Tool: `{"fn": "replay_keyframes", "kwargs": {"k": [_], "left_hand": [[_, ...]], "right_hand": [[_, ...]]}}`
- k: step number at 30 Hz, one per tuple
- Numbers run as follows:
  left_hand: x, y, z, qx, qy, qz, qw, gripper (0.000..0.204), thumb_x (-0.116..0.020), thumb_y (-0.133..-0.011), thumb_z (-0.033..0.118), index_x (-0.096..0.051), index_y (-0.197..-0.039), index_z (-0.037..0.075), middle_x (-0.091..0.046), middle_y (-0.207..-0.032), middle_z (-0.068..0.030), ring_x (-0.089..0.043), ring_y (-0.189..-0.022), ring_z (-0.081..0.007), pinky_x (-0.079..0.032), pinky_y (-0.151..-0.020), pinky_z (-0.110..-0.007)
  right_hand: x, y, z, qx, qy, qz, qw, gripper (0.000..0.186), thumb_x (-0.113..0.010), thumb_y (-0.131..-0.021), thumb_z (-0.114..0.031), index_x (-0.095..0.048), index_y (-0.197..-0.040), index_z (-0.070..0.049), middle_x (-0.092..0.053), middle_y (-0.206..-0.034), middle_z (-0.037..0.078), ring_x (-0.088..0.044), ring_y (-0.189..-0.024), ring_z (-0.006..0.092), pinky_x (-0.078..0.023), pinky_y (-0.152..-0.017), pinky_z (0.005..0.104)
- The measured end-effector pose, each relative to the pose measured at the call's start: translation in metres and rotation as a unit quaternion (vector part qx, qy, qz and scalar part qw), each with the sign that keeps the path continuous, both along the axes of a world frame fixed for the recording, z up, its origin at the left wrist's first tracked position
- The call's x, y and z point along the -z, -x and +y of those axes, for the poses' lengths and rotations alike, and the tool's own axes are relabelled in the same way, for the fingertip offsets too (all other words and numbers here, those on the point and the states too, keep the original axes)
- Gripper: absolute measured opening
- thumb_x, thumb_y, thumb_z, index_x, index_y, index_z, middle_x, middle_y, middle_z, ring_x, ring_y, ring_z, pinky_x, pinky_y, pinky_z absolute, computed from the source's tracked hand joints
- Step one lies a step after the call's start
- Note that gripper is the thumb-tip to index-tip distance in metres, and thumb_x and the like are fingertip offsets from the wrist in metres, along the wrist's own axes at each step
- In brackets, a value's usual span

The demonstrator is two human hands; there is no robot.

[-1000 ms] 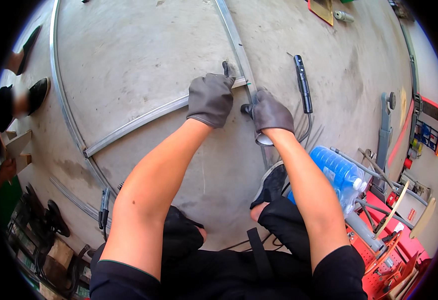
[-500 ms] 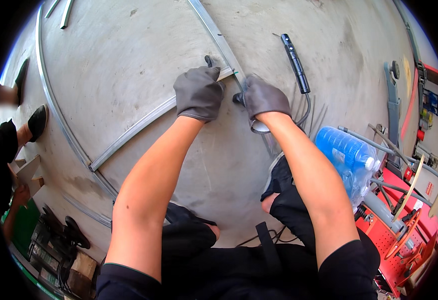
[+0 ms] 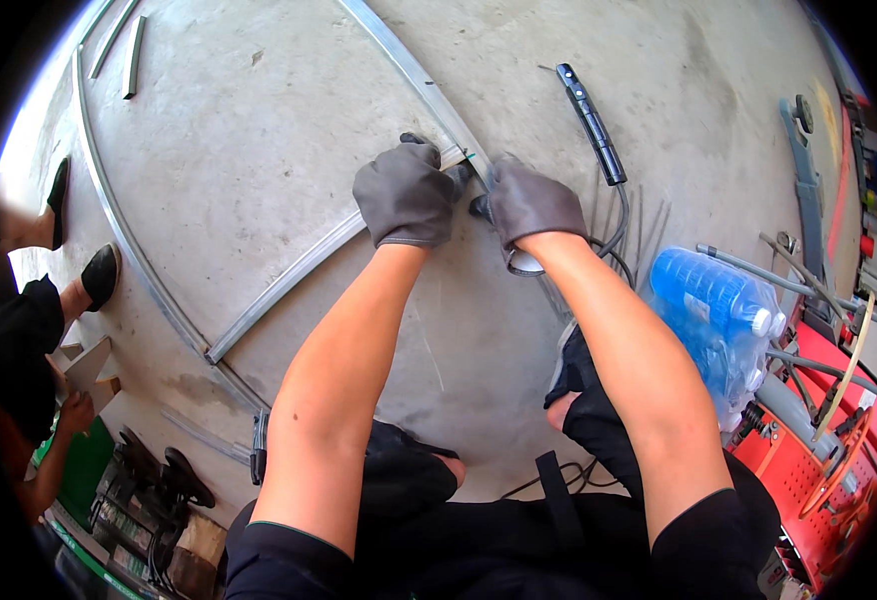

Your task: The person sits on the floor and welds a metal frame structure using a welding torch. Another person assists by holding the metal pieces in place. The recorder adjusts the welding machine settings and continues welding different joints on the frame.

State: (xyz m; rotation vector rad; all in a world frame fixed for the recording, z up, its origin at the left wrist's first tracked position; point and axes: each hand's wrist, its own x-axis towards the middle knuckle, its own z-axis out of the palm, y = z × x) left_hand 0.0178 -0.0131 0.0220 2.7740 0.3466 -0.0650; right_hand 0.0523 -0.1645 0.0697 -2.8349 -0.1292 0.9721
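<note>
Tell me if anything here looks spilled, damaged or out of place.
A dark smudge discolours the concrete floor near the left end of the metal crossbar, possibly a spill; wet or dry, I cannot tell. The electrode holder may be stray too, lying on the floor, thin rod protruding.

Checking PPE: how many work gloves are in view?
2: the left work glove on the left hand, at the metal crossbar; the right work glove on the right hand, at the long metal bar. The co-worker's visible hand is bare. Others may be hidden.
</note>
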Motion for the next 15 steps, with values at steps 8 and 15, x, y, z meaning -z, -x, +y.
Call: {"fn": "replay_keyframes", "kwargs": {"k": [8, 15], "left_hand": [[-0.006, -0.004, -0.004, -0.021, -0.011, -0.003, 1.0, 0.039, -0.084, -0.078, 0.048, -0.066, -0.07, 0.015, -0.07, -0.074, -0.0088, -0.07, -0.078, -0.0323, -0.052, -0.07, -0.046], [-0.003, -0.006, -0.006, -0.034, -0.022, 0.021, 0.999, 0.034, -0.083, -0.079, 0.045, -0.068, -0.074, 0.015, -0.071, -0.075, -0.0083, -0.072, -0.076, -0.0317, -0.052, -0.069, -0.045]], "right_hand": [[0.004, -0.001, 0.0, 0.034, -0.011, 0.001, 0.999, 0.029, -0.063, -0.096, -0.026, -0.066, -0.12, -0.008, -0.074, -0.114, 0.023, -0.071, -0.109, 0.0441, -0.055, -0.093, 0.0512], [0.012, -0.002, -0.002, 0.015, 0.009, -0.004, 1.0, 0.03, -0.063, -0.097, -0.027, -0.07, -0.116, -0.005, -0.076, -0.111, 0.023, -0.074, -0.105, 0.0427, -0.058, -0.089, 0.0504]]}}
